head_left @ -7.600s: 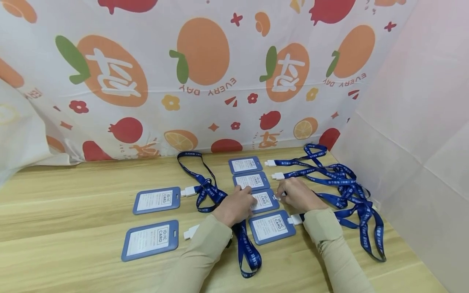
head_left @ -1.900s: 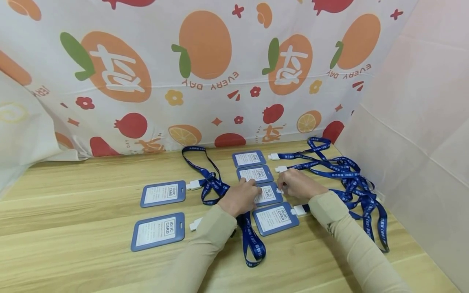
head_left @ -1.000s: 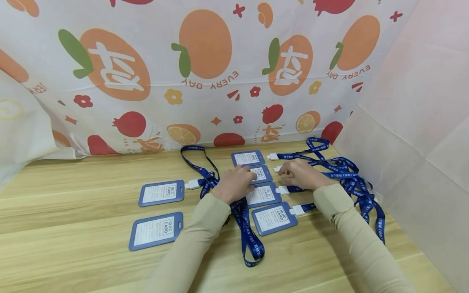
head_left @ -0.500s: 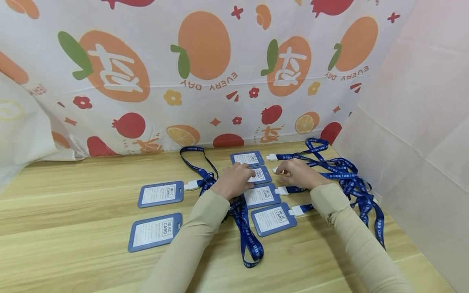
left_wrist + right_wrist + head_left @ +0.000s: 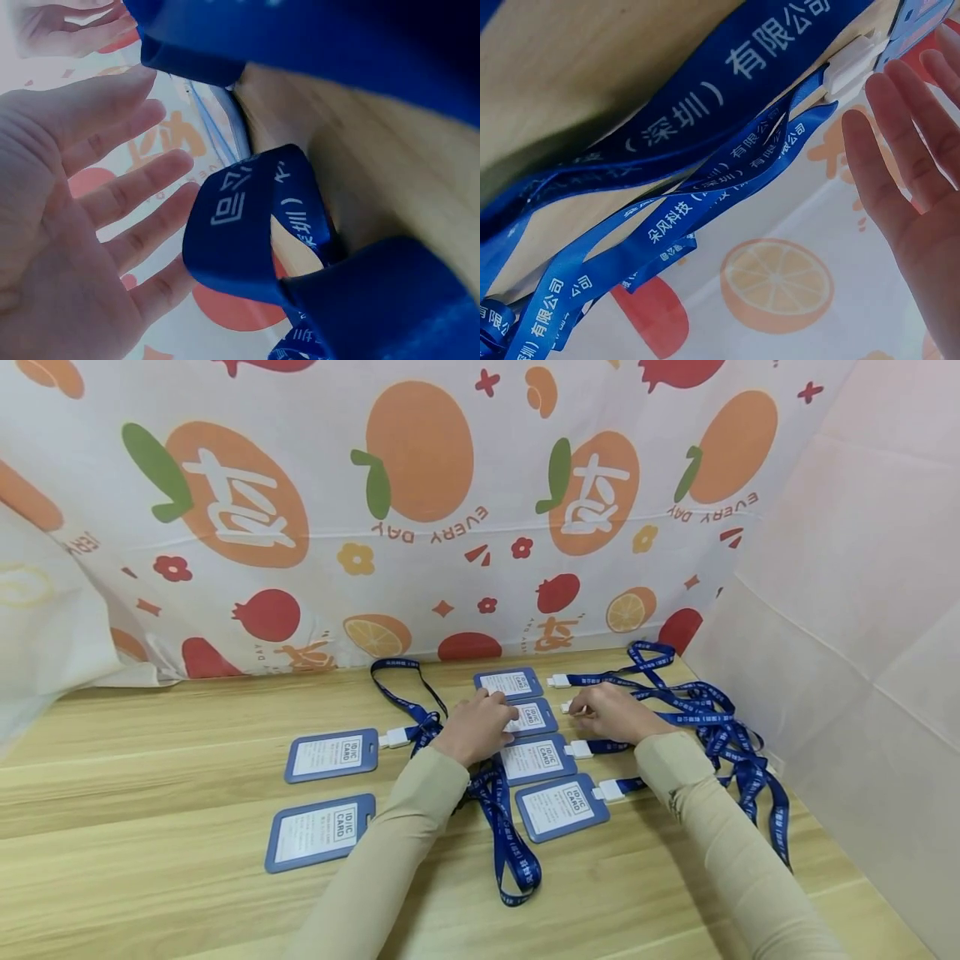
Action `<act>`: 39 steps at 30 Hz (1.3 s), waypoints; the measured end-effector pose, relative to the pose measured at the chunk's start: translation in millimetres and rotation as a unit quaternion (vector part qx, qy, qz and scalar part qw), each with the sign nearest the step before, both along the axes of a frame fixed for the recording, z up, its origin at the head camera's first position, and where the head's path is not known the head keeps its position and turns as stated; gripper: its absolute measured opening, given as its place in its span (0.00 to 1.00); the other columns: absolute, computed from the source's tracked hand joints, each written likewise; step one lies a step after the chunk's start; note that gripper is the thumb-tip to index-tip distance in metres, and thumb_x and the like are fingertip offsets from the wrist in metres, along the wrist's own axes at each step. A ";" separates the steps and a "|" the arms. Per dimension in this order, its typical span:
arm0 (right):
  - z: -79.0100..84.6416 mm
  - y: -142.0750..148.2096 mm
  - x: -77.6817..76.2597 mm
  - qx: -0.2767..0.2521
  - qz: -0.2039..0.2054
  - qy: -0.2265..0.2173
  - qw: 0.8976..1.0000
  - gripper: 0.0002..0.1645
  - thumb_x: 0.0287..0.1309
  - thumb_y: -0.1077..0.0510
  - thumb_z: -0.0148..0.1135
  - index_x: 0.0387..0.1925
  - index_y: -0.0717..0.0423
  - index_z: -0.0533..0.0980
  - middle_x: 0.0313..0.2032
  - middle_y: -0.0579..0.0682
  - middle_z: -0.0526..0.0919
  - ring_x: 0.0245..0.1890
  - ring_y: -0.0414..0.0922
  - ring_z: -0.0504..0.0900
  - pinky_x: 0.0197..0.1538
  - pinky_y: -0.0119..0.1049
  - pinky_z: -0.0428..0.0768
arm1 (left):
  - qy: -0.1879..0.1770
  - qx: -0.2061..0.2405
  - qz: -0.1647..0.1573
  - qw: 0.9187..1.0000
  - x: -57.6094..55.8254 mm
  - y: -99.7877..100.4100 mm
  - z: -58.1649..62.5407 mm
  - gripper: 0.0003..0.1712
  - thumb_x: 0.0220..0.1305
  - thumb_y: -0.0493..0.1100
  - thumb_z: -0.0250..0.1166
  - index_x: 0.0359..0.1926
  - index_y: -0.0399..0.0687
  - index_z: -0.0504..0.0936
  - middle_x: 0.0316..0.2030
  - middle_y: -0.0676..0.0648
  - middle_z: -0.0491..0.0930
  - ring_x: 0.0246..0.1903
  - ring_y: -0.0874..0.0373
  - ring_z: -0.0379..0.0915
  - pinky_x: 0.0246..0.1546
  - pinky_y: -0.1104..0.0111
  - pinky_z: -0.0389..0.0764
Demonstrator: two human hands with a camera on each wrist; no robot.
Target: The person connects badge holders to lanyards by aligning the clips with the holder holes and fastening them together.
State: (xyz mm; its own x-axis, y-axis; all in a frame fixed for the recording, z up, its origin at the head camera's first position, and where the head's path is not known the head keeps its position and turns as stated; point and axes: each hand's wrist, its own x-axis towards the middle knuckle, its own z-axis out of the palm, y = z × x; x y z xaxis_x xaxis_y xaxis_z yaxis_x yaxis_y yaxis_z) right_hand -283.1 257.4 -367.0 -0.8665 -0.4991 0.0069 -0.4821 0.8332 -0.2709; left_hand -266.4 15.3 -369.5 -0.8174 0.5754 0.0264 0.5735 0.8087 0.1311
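Note:
My left hand rests fingers on the left part of a blue badge holder, second from the back in the right column. In the left wrist view its fingers are spread and fairly straight. My right hand pinches the white clip of a blue lanyard, just right of that holder's slot. The right wrist view shows some long fingers and another white clip; the pinch is out of sight there. Nearer, a badge holder has a white clip at its slot.
The front right badge holder also has a clip at its slot; the back one lies apart from its clip. Two more holders lie left. Lanyards tangle at right; others lie between the columns on the wooden table.
The third clip now sits at its badge holder's slot, and my right hand has left it. Both hands have moved back to the second holder and its clip, staying there this last second.

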 end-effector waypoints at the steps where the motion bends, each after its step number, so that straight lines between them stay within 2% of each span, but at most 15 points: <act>1: -0.2 0.3 -0.5 -0.001 0.003 0.001 1.000 0.11 0.62 0.69 0.66 0.46 0.65 0.85 0.46 0.57 0.87 0.47 0.53 0.85 0.51 0.47 0.84 | -0.002 0.003 0.002 1.000 -0.6 -0.1 -0.6 0.20 0.69 0.45 0.68 0.60 0.49 0.84 0.58 0.41 0.79 0.55 0.45 0.73 0.55 0.49 0.80; 4: -0.7 1.7 -2.7 0.002 0.008 0.005 1.000 0.11 0.61 0.70 0.65 0.45 0.65 0.85 0.45 0.57 0.87 0.47 0.53 0.85 0.51 0.47 0.83 | -0.008 0.009 0.009 1.000 -2.8 0.2 -1.6 0.19 0.69 0.45 0.68 0.60 0.49 0.84 0.58 0.42 0.79 0.55 0.46 0.74 0.56 0.50 0.79; 11: -0.5 7.3 -11.0 0.007 -0.037 -0.014 0.999 0.10 0.64 0.67 0.65 0.46 0.64 0.85 0.45 0.56 0.87 0.42 0.49 0.82 0.49 0.47 0.82 | -0.021 0.009 -0.008 1.000 -8.6 4.2 -1.5 0.18 0.70 0.44 0.68 0.58 0.48 0.85 0.58 0.42 0.80 0.55 0.46 0.75 0.56 0.52 0.79; 14: -0.4 6.9 -12.5 0.011 -0.042 -0.023 0.999 0.11 0.64 0.67 0.64 0.47 0.65 0.84 0.45 0.57 0.86 0.42 0.49 0.81 0.50 0.48 0.81 | -0.022 0.008 -0.009 1.000 -10.4 5.5 -1.5 0.18 0.70 0.44 0.68 0.58 0.48 0.85 0.57 0.42 0.80 0.56 0.46 0.75 0.55 0.52 0.80; 18: -0.2 4.9 -12.0 0.020 -0.058 -0.028 0.998 0.12 0.65 0.66 0.64 0.49 0.64 0.84 0.47 0.57 0.86 0.45 0.51 0.81 0.54 0.49 0.80 | -0.019 0.008 -0.006 1.000 -12.3 7.6 -2.1 0.17 0.70 0.44 0.67 0.58 0.49 0.85 0.57 0.42 0.80 0.56 0.46 0.75 0.55 0.53 0.80; 25: 1.0 3.9 -10.2 0.058 -0.057 0.000 0.997 0.13 0.64 0.64 0.67 0.49 0.64 0.84 0.55 0.61 0.81 0.60 0.58 0.77 0.65 0.54 0.73 | -0.027 0.004 -0.003 1.000 -14.6 11.2 -4.6 0.18 0.71 0.44 0.66 0.59 0.50 0.85 0.59 0.42 0.79 0.58 0.45 0.73 0.58 0.51 0.78; 34: -0.2 6.4 -14.5 0.071 -0.066 -0.010 0.995 0.15 0.65 0.64 0.66 0.52 0.62 0.83 0.60 0.63 0.78 0.63 0.60 0.74 0.66 0.55 0.71 | -0.036 -0.005 0.004 0.999 -18.2 10.4 -1.5 0.19 0.71 0.44 0.67 0.60 0.50 0.84 0.60 0.41 0.77 0.59 0.45 0.72 0.58 0.50 0.77; 39: -1.5 5.9 -16.3 0.077 -0.060 -0.011 0.995 0.15 0.65 0.64 0.66 0.53 0.63 0.83 0.60 0.63 0.78 0.63 0.60 0.74 0.66 0.55 0.71 | -0.047 -0.014 0.019 0.999 -21.6 10.6 -0.4 0.20 0.71 0.45 0.66 0.62 0.50 0.82 0.61 0.41 0.76 0.59 0.46 0.71 0.60 0.49 0.76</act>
